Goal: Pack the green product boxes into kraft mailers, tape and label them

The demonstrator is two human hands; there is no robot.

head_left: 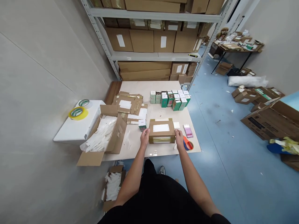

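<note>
A taped cardboard box (162, 134) with a white label on top sits near the front of the table, between my hands. My left hand (145, 137) grips its left end, and my right hand (179, 137) grips its right end. Just left of the box, by my left fingers, stands a small green and white carton (142, 125). A tape dispenser (187, 143) with an orange-red body lies right beside my right hand. Behind it is a small stack of pink and white packets (188, 131). A white card (176, 125) lies at the box's far right corner.
Several green and white cartons (177, 99) stand at the table's back right. Flattened cardboard (128, 104) lies back left. An open box (120, 137) of white packing pieces is on the left, beside tape rolls (78, 113) on a white surface. Shelving (154, 56) stands behind the table.
</note>
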